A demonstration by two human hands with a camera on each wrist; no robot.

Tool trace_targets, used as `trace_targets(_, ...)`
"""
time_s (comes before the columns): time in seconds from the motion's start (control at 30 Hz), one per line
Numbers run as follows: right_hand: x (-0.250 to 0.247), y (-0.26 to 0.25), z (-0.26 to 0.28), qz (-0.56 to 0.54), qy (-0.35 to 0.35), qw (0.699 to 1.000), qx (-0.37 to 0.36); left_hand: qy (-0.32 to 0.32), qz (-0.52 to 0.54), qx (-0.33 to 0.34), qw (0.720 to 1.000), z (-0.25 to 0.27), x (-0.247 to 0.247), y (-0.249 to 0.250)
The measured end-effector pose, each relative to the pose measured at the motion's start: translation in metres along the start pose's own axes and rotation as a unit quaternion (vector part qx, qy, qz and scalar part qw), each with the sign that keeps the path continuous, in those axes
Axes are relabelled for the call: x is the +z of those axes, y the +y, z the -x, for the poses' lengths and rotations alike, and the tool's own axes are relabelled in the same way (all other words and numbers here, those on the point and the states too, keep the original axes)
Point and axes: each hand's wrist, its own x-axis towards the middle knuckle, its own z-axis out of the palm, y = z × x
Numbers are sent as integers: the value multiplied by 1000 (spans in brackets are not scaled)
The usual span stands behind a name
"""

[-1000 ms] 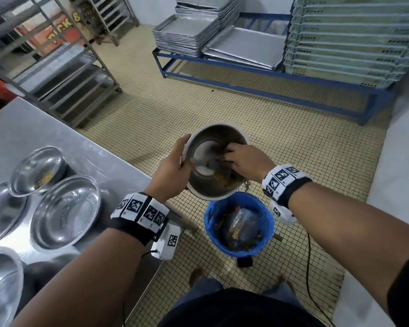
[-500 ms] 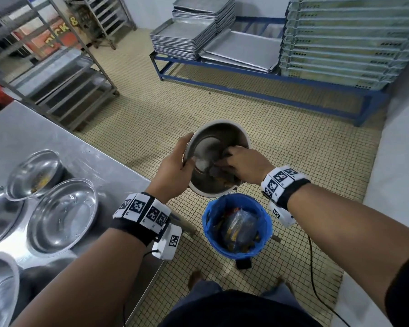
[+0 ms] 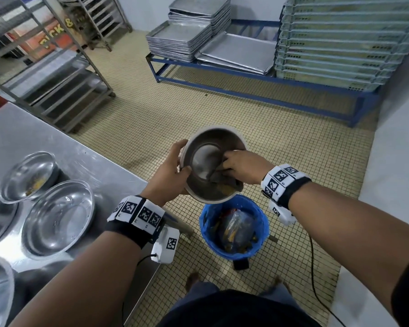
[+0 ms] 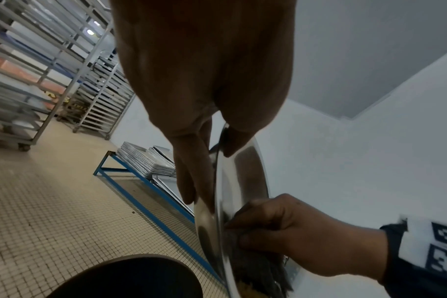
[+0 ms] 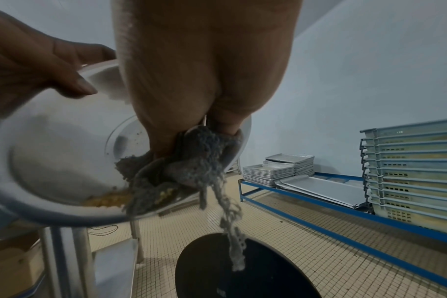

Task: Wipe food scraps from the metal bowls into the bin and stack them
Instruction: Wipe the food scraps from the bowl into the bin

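Hands [image 3: 172, 171] [image 3: 243, 166] on tilted bowl [image 3: 206, 147], rag [image 3: 224, 182]; "PICK &" sign [image 3: 54, 31] behind.

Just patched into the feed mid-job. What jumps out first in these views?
At centre, the left hand grips the rim of a tilted round metal bowl over the blue-lined bin on the tiled floor. Inside the bowl, the right hand bunches a frayed grey cloth against yellow food scraps at its low edge. More round metal bowls sit on the steel table to the left.
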Motion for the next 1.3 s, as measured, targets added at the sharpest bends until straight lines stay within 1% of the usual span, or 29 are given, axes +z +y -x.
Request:
trace_targets(0.13, -2, 0, -5, -5, 7, 1000, 9, -8, 12, 1, 1000, 2, -2, -1)
trace_targets(0.2, -1, -3, -7, 7, 4, 1000, 5, 4, 19, -1, 1000, 1, -3, -4)
trace_targets(0.3, 6, -5, -6, 30, -25, 999, -8, 29, 15, 0, 999, -1, -5, -7)
trace_targets(0.4, 4, -2, -7, 22, -16, 999, -18, 47, -18, 8, 999, 1, -5, -10)
trace_targets(0.47, -6, -3, -9, -13, 26, 1000, 6, 47, -21, 7, 999, 1, -4, -11)
trace_targets(0.57, -20, -12, -16, -52, 149, 987, 23, 37, -38, 7, 999, 0, 1, -11)
trace_targets(0.6, -21, -16, -18, -50, 168, 984, 22, 36, -35, 10, 999, 0, 2, -10)
trace_targets(0.63, -19, -20, -21, -39, 172, 984, 19, 34, -27, 12, 999, -1, 3, -10)
trace_targets(0.7, -11, -24, -25, -21, 144, 989, 15, 30, -23, 17, 999, -1, 4, -9)
trace_targets(0.8, -3, -25, -24, -38, 83, 996, 17, 31, -21, 23, 999, -1, 2, -11)
trace_targets(0.9, 7, -20, -19, -21, 26, 999, -10, 37, -4, 26, 999, -2, -1, -12)
trace_targets(1.13, 18, -9, -10, -19, -5, 1000, -17, 42, -73, 45, 995, -5, 3, -8)
trace_targets(1.3, 23, 3, -2, 1, -25, 1000, -19, 48, -94, 54, 993, -6, 7, -10)
